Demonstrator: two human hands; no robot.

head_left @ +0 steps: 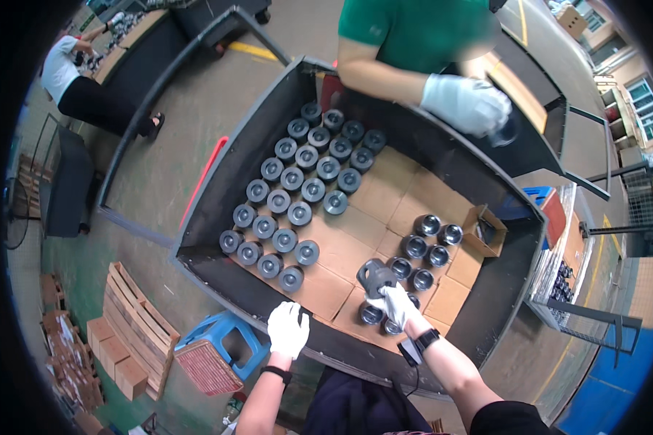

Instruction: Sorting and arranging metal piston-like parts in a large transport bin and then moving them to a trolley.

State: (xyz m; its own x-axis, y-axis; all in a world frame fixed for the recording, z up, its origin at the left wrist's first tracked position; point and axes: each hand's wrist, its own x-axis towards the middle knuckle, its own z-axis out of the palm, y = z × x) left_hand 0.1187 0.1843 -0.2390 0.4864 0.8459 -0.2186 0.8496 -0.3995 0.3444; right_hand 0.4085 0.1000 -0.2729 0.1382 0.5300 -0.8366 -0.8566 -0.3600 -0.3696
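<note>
My right hand (395, 304), in a white glove, grips a dark grey piston-like metal part (374, 277) above the cardboard floor of a large black bin. That part is tilted, with an opening in its side showing. Below and beside it stands a group of dark, hollow-topped cylindrical parts (415, 246); my hand and the held part hide some of these. My left hand (288, 330), gloved in white, is at the near rim of the bin (341, 366), holding nothing, fingers extended. Left of centre, several rows of similar round parts (292, 178) stand with flat ringed faces up.
Across the bin a person in green reaches a gloved hand (466, 104) over the far wall, with a blurred part in it. A small cardboard box (485, 232) sits inside at the right. A blue stool (228, 337) and wooden pallet (134, 319) stand outside, left.
</note>
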